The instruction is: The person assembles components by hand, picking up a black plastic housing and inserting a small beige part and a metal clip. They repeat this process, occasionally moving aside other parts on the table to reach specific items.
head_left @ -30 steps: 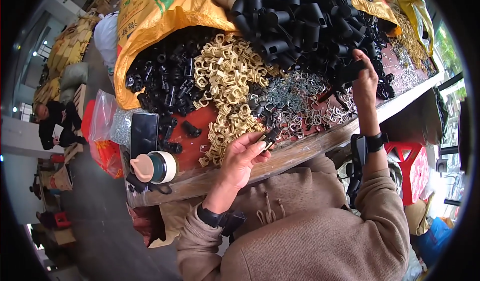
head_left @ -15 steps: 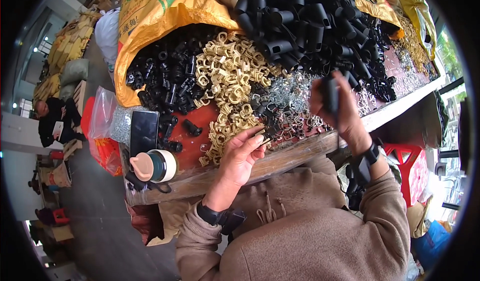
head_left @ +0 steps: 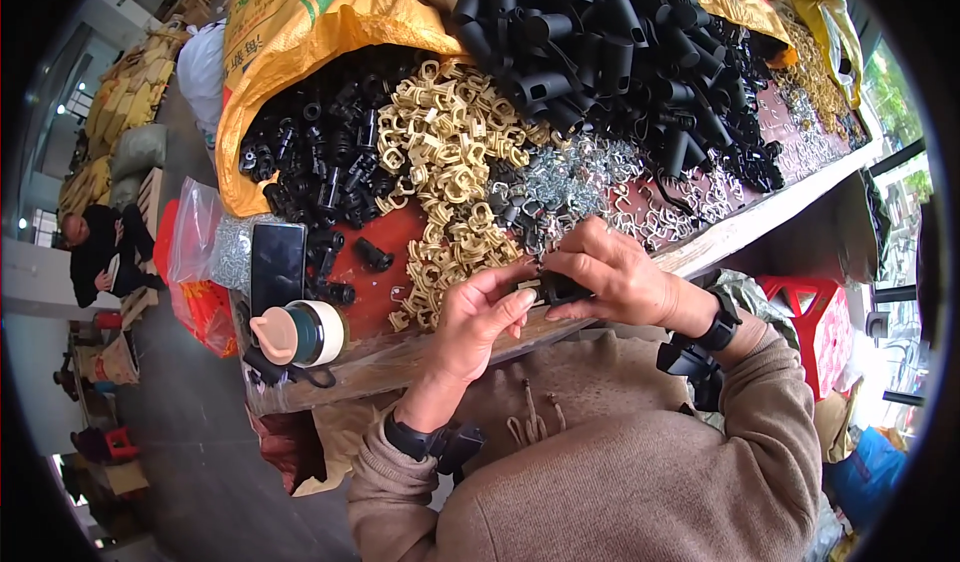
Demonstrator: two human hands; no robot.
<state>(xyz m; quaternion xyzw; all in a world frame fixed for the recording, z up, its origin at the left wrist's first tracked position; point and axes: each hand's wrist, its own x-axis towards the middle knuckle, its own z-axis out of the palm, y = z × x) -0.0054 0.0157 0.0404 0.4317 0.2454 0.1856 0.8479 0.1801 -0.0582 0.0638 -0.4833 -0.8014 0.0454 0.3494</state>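
Observation:
Above the table's near edge my two hands have met, fingertips almost touching. Between the thumb and fingers of my left hand [head_left: 468, 330] is a small beige plastic clip [head_left: 530, 286], partly covered by the fingers. My right hand [head_left: 628, 280] is closed round a black plastic tube [head_left: 563, 289]; the fingers hide most of it. The clip lies against or right beside the tube's end; I cannot tell which. A heap of beige plastic clips [head_left: 450, 142] lies just beyond my left hand. Farther back is a large pile of black plastic tubes [head_left: 610, 52].
Black fittings [head_left: 330, 177] spill from an orange woven sack [head_left: 232, 152] at left. Small metal clips [head_left: 575, 177] lie mid-table. A phone [head_left: 277, 267] and a lidded cup [head_left: 318, 332] stand at the near left. A red stool [head_left: 800, 297] is at right; a person [head_left: 110, 252] sits far left.
My right hand has come down and left with the black tube, from above the metal clips to my left hand. The left hand has stayed nearly in place with the beige clip.

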